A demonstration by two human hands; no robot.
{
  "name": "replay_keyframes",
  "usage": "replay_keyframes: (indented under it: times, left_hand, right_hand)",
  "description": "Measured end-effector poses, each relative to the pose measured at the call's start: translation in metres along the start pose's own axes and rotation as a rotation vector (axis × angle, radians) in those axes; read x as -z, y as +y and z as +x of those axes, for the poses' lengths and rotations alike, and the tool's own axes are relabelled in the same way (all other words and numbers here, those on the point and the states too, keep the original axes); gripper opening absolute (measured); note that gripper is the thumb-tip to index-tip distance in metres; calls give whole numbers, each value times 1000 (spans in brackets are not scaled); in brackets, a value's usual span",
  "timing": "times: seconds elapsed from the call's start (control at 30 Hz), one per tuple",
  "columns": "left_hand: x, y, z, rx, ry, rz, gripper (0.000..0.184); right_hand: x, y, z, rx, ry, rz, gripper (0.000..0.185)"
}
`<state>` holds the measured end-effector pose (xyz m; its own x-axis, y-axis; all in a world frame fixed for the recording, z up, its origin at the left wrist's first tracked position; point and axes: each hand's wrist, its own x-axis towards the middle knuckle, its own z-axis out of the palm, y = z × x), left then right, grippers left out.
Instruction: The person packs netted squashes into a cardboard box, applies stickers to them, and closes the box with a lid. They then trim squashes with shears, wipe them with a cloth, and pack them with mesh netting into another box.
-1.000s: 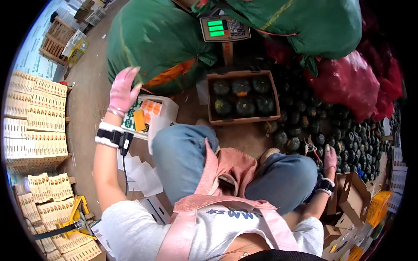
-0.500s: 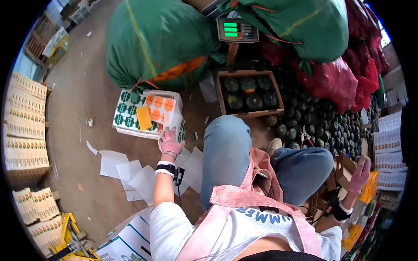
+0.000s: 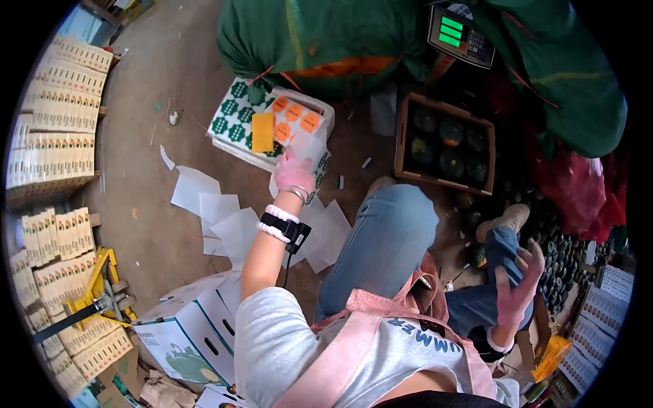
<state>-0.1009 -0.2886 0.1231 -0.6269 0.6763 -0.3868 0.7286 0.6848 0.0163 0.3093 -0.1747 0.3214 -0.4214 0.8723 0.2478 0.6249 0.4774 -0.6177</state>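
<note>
Your splayed, empty right hand (image 3: 518,282) has swung inward, leaving your half-curled left hand (image 3: 294,171), grip unclear, alone at the sticker box's (image 3: 241,156) near-right corner.

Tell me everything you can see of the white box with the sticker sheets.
The white box is shallow, looks like foam, and sits on the floor, turned at an angle, just before a green sack. Green stickers cover its left part, orange stickers its right; a flat yellow piece lies on top. Sheeting drapes over the near right corner, where the left hand is; its exact contact is unclear. The sheets hide most of the inside.
</note>
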Motion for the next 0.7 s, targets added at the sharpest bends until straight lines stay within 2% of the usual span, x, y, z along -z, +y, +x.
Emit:
replay_keyframes:
  times: [0.03, 0.13, 0.17, 0.2, 0.23, 0.3, 0.37, 0.47, 0.5, 0.6, 0.63, 0.67, 0.7]
  left_hand:
    - [8, 2, 11, -32, 20, 5, 48]
    - [17, 13, 65, -249, 230, -151, 34]
    - [16, 18, 92, -344, 185, -159, 33]
    - [21, 28, 103, -359, 145, -136, 34]
    - [25, 45, 116, -393, 121, -116, 34]
    - [22, 85, 147, -498, 119, -42, 37]
    - [6, 117, 170, -600, 142, -40, 41]
    - [-12, 174, 189, -627, 180, -333, 43]
    - [2, 199, 179, -584, 209, -406, 43]
    - [1, 248, 174, -725, 380, -715, 42]
    - [10, 260, 168, -771, 437, -775, 41]
    - [16, 267, 162, -783, 442, -796, 40]
    - [21, 272, 155, -792, 447, -814, 39]
  right_hand:
    - [-3, 9, 8, -48, -43, -32, 77]
    - [-26, 16, 43, 1, -41, -151, 74]
    - [-35, 12, 56, 58, -55, -149, 71]
    - [-46, 13, 65, 21, -93, -114, 65]
    - [-55, 22, 75, 172, -141, -231, 64]
    - [-76, 37, 86, 80, -276, -105, 59]
    - [-88, 58, 101, -28, -176, 7, 49]
    - [-84, 87, 147, -263, 82, 221, 35]
    - [-81, 92, 167, -192, 129, 144, 26]
    - [-91, 124, 223, -64, 114, 50, 17]
    - [-104, 148, 241, -107, 176, 32, 22]
    - [-109, 149, 262, -393, 210, 24, 40]
    - [-116, 159, 279, -428, 298, -79, 60]
